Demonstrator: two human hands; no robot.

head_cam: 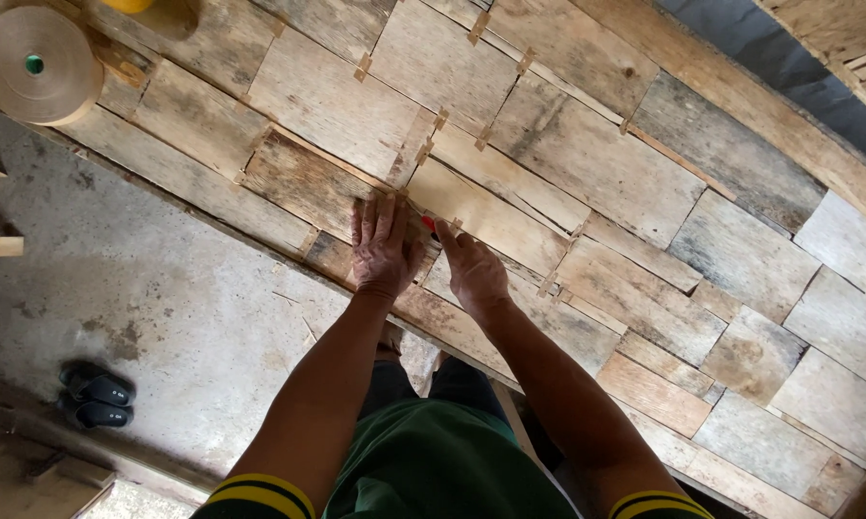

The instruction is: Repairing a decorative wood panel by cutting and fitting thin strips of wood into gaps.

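While your left hand [385, 245] lies flat, fingers spread and pressed down on a thin, weathered grey-brown sheet of wood veneer [303, 183], your right hand [473, 272] sits just beside it, curled around a small red-handled tool [428, 223] of which only a tip shows; what kind of tool it is cannot be told. Both hands rest near the front edge of the long worktop [164, 163], right where several veneer pieces meet and small tan paper tape tabs [423, 154] bridge the seams.

Judging by how flat and slim the sheets lie, this veneer is probably light, a little springy and brittle along the grain, so it is likely to split or curl if you lift it by a corner. Rough, dry faces should give your palm good grip; hold it as you do now, with a broad flat hand close to the seam, not by pinching an edge. Taped joints are probably the weak spots, so support both sides of one when you shift a piece.

Up at the far left of the worktop stands a large roll of tan paper tape [34, 62]. Down on the grey concrete floor [164, 317] lies a pair of dark sandals [95, 396].
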